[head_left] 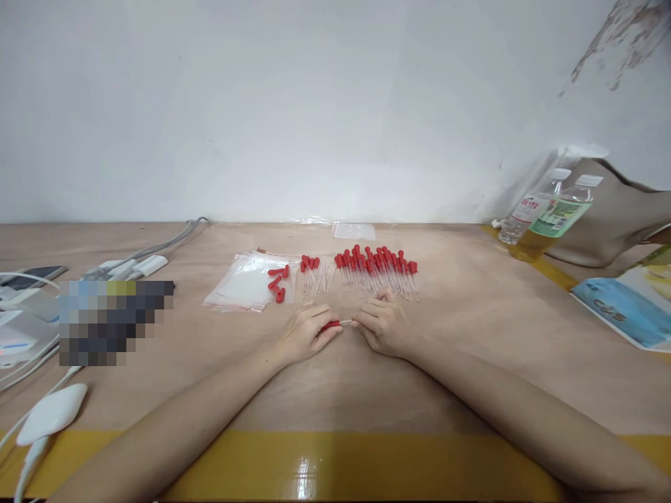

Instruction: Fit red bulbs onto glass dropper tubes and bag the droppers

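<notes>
My left hand [310, 331] pinches a red rubber dropper bulb [330, 325] at the middle of the table. From the right, my right hand [384, 324] grips a thin clear dropper tube [346, 322], whose end meets the bulb; how far it sits inside is hidden. Behind my right hand lies a dense row of droppers [377, 269] with red bulbs on clear tubes. Left of that row are a few more droppers [309, 264] and bare clear tubes [325, 278]. Several loose red bulbs [275, 283] rest on clear zip bags [238, 283].
At the left lie a white charger [52, 413], cables [172, 242], a phone [36, 275] and a blurred-out item [112, 321]. Two bottles [558, 216] stand tilted at the right beside a grey-brown bag [602, 209] and a blue packet [623, 311]. A small clear bag [354, 231] lies against the wall.
</notes>
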Motion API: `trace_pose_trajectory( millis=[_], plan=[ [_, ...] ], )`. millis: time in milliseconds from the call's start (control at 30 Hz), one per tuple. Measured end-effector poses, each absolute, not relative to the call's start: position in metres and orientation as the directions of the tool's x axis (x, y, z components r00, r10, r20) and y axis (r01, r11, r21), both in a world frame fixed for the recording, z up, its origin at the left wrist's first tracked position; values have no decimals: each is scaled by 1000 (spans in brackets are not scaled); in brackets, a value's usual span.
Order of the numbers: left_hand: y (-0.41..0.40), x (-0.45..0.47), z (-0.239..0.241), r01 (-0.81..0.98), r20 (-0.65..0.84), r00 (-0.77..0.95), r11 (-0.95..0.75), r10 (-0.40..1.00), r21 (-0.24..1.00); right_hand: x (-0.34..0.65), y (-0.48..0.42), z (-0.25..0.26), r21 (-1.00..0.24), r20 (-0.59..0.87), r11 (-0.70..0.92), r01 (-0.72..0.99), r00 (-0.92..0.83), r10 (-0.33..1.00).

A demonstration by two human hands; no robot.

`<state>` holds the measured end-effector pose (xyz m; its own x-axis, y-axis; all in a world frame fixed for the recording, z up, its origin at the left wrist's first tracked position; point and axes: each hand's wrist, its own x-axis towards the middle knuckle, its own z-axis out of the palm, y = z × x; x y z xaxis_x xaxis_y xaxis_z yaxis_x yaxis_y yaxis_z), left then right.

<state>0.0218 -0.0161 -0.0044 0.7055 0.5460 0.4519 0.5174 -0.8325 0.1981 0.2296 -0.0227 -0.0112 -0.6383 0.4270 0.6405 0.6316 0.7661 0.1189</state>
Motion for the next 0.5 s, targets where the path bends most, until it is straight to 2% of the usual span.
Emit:
trace_pose_trajectory(
  millis=[200,500],
  plan=[
    [-17,22,-4,528,438,713,-830,548,180,221,-23,-11,76,618,768,636,-635,465],
    [-6,19,-2,522,399,764,-849,508,81,213,-27,-4,-18,493,704,710,-607,624]
  ],
)
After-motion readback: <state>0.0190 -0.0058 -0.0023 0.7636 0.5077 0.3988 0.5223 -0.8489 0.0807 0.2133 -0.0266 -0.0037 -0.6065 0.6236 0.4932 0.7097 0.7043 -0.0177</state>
